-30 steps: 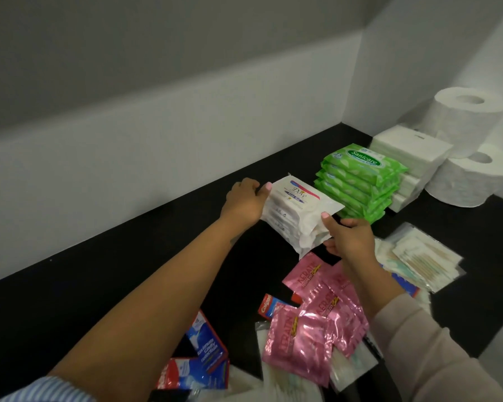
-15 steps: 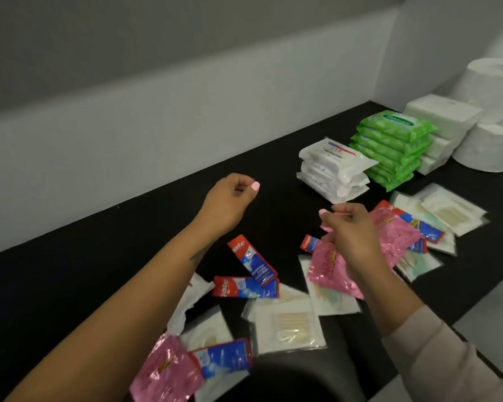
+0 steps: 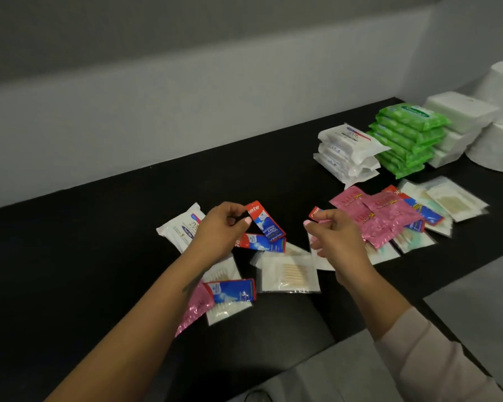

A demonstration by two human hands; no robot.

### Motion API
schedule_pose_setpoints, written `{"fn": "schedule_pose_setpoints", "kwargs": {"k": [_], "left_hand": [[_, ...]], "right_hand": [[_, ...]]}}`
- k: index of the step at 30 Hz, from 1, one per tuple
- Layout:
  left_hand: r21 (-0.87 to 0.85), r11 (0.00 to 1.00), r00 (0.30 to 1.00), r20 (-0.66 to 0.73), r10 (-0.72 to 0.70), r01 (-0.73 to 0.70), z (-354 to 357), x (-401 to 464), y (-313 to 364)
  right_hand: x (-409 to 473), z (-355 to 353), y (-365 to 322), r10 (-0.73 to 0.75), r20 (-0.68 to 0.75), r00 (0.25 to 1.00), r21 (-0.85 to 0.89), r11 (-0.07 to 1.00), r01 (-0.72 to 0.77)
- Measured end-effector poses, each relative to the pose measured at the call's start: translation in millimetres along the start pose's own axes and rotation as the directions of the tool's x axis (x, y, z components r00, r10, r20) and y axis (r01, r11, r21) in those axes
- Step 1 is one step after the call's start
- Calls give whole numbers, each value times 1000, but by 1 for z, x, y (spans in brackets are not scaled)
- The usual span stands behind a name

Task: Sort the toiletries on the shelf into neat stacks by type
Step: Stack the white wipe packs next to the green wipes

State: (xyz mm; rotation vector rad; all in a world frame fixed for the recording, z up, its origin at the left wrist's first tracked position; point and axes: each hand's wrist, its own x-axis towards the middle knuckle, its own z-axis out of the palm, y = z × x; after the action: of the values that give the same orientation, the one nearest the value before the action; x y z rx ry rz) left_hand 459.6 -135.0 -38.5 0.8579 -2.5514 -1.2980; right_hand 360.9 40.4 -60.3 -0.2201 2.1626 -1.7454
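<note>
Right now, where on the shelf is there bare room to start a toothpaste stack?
Bare black shelf lies left of the lone white soap pack, and between the back wall and both hands, up to the white soap stack. The front, from the swab packets to the pink sachets, is crowded.

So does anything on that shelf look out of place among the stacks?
Yes. One white wipes pack lies alone by the left hand, far from the stack of white packs at the right. Toothpaste sachets, pink sachets and clear swab bags also lie mixed and overlapping, not yet sorted.
</note>
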Motion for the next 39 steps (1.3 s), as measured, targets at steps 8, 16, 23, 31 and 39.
{"fn": "schedule_pose_setpoints", "kwargs": {"k": [8, 16, 23, 31, 39], "left_hand": [[62, 980, 970, -171, -175, 188, 15, -38, -31], [102, 928, 910, -261, -323, 359, -27, 0, -42], [487, 739, 864, -72, -498, 466, -58, 71, -84], [515, 769, 870, 87, -486, 378, -64, 89, -99], [440, 856, 918, 150, -368, 271, -65, 94, -67]], "right_hand": [[-27, -7, 15, 17, 63, 998, -10, 1000, -17], [-23, 20, 11, 29, 109, 994, -52, 998, -23], [-4, 76, 6, 100, 175, 980, -93, 992, -84], [15, 114, -5, 125, 165, 978, -89, 990, -111], [35, 111, -6, 91, 175, 980, -156, 986, -64]]}}
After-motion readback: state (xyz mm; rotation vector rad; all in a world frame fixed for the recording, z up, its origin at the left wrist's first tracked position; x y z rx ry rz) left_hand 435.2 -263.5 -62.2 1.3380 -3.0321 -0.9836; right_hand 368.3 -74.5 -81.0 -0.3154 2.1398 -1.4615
